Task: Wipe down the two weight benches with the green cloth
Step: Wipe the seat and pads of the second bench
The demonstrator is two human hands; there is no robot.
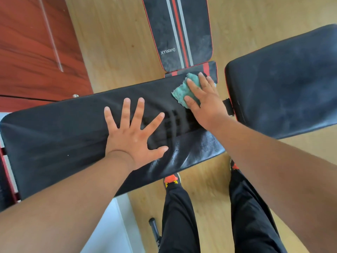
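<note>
A long black bench pad [60, 136] runs across the middle of the view. My left hand [133, 132] lies flat on it with fingers spread, holding nothing. My right hand [202, 99] presses the green cloth [182, 90] onto the pad's far right corner, palm down over the cloth. A second black pad [284, 83] of the same bench continues to the right, dusty-looking. Another bench with red and grey stripes [176, 31] stands farther away, its seat end just beyond the cloth.
The floor is light wood [113, 42]. A red-brown wooden panel [32, 44] stands at the left. My legs in black trousers [178, 212] and orange shoes are under the bench's near edge. A black bar [154, 227] lies on the floor. A white surface [109, 227] sits bottom left.
</note>
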